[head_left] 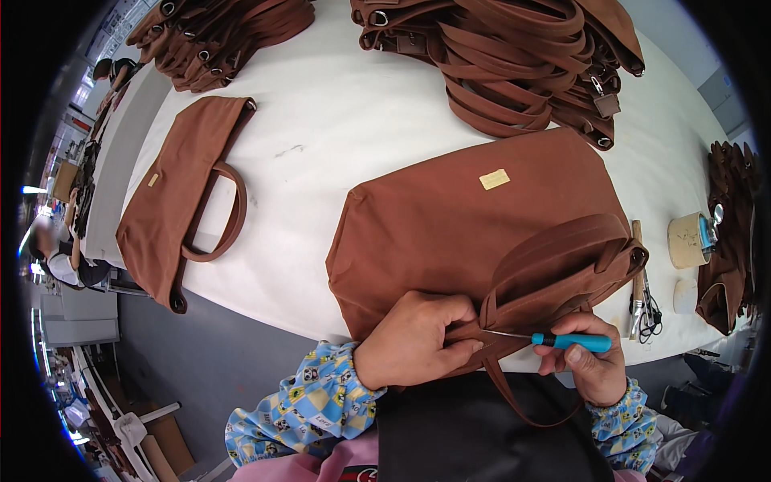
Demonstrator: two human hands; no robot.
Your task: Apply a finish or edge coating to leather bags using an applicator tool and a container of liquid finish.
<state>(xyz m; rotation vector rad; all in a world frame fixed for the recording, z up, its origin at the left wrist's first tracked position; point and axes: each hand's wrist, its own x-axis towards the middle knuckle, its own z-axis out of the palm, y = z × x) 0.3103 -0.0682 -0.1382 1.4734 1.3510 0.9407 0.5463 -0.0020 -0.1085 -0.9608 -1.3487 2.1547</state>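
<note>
A large brown handbag (474, 217) lies on its side in front of me, its open top toward my body and a small gold label on its face. My left hand (418, 337) pinches the bag's edge beside the base of a handle (554, 241). In my right hand (590, 357) is an awl (574, 342) with a teal handle and a thin metal shaft. Its shaft points left, and the tip is at the bag's edge near my left fingers; whether it has gone into the material I cannot tell. A brown strap (514, 394) hangs over my dark apron.
On the white table (289, 185) lies another brown bag (181, 193) at left. Piles of brown bags (514, 64) stand at the back. At right are a brush (637, 281), scissors (650, 317) and a round container (688, 241). Another person (60, 257) is far left.
</note>
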